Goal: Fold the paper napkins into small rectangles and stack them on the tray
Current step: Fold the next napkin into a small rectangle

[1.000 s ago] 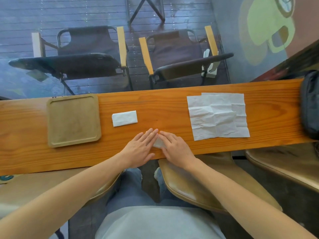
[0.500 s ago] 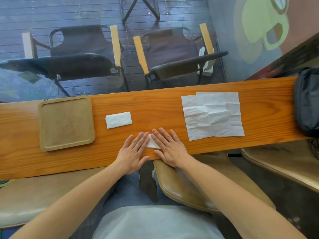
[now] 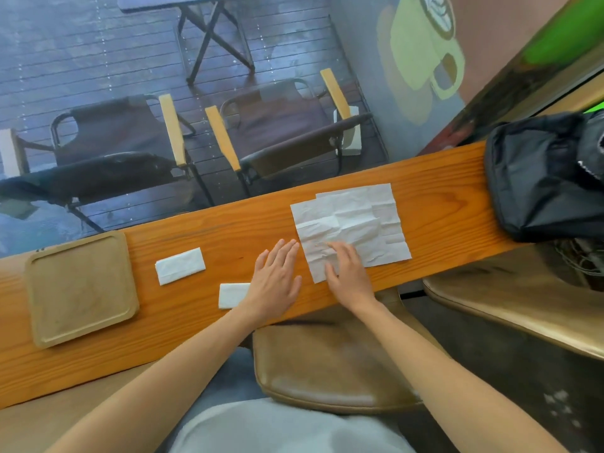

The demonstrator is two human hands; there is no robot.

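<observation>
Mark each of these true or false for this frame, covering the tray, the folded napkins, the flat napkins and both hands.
1. The tray already holds a stack of folded napkins. False: nothing lies on it.
2. Two folded napkins lie on the counter, the far folded napkin and the near folded napkin. True.
3. The right hand rests flat on the unfolded napkins. True.
4. The left hand grips the far folded napkin. False: it lies open on the counter, right of that napkin, beside the near one.
5. A black bag sits at the counter's right end. True.
</observation>
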